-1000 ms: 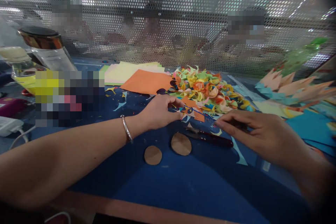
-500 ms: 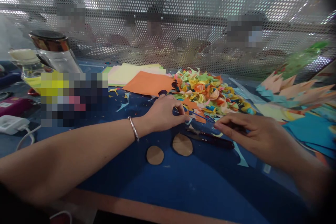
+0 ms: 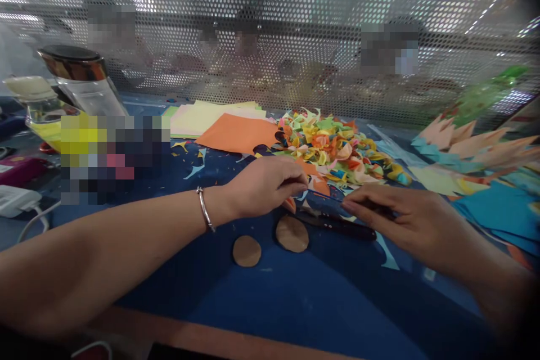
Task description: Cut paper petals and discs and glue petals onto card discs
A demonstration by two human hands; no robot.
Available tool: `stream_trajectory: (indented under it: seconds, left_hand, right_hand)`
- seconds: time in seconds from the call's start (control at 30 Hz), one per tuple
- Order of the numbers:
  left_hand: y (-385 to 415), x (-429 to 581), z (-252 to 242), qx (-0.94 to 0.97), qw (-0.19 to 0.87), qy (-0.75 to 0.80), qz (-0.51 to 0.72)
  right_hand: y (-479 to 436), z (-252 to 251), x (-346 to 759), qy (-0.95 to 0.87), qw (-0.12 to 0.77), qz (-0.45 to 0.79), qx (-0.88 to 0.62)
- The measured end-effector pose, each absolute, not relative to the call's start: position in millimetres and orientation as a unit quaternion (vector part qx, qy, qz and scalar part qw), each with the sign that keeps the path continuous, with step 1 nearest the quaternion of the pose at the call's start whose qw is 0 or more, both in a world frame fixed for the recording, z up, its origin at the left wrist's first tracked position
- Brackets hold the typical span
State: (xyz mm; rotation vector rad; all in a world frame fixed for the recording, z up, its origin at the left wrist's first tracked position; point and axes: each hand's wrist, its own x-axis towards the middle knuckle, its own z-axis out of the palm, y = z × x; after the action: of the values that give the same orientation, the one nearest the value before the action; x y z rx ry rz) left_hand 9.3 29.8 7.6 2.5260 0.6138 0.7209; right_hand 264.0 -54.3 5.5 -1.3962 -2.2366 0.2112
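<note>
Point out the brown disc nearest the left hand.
The larger disc, beside the dark-handled tool; the smaller disc lies farther from the left hand, lower in the picture.

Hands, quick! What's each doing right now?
Left hand: closed at the tip of a thin blue stick; grip unclear.
Right hand: closed, holding the stick.

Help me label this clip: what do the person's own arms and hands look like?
A slim silver bangle circles the left wrist; the left forearm shows no sleeve. The left hand and right hand are gloveless, with no rings showing. The right arm, partly in shadow, shows no bangle.
</note>
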Motion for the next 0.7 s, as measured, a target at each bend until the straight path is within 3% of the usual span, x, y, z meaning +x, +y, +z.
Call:
stream_trajectory:
  seconds: [0.17, 0.33, 0.7]
  left_hand:
    - [41.4, -2.0, 17.2, 0.943, 0.155, 0.195, 0.220]
    - [53.1, -8.3, 16.8, 0.930, 0.117, 0.269, 0.224]
    - [56.9, 11.9, -12.3, 0.935, 0.124, 0.270, 0.193]
  right_hand:
    - [-57.4, 18.7, 259.7, -0.824, 0.242, 0.071, -0.507]
    - [-53.6, 14.7, 276.0, -0.785, 0.229, 0.063, -0.572]
    - [-39.1, -0.1, 286.6, -0.745, 0.082, 0.005, -0.662]
